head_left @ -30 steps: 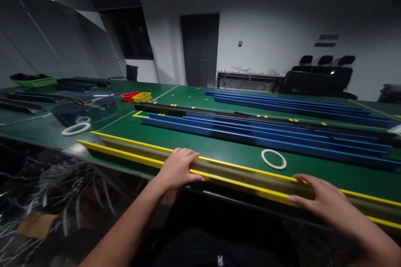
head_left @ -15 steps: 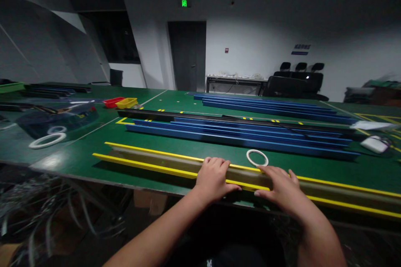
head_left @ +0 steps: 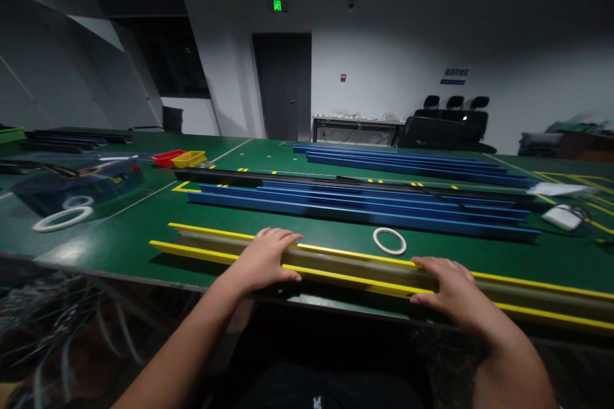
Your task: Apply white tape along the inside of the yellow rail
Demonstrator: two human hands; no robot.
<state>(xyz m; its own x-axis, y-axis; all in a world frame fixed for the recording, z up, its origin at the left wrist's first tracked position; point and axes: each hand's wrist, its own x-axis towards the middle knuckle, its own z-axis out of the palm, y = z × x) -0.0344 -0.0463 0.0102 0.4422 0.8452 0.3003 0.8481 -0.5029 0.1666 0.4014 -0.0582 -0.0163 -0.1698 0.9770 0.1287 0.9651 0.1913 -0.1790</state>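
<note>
A long channel-shaped profile with yellow edges [head_left: 355, 262] lies along the near edge of the green table [head_left: 119, 236]. My left hand [head_left: 268, 259] grips it left of its middle, fingers over the far edge and thumb at the near edge. Farther right, my right hand [head_left: 446, 284] spans the same profile in a like grip, fingertips on the far yellow edge and thumb on the near one. Just beyond the profile, between the hands, a white ring-shaped roll [head_left: 389, 241] lies flat on the table.
Several blue profiles [head_left: 355, 212] and a black strip [head_left: 297, 180] lie behind the ring. A red bin [head_left: 169, 158] and a yellow bin [head_left: 188, 158] stand at left, near a coil of clear film [head_left: 81, 182] and another white ring [head_left: 62, 218]. A white device [head_left: 565, 217] sits at right.
My left hand has slid left along the yellow-edged profile, and my right hand a little to the right, so they are wider apart. The view has shifted slightly.
</note>
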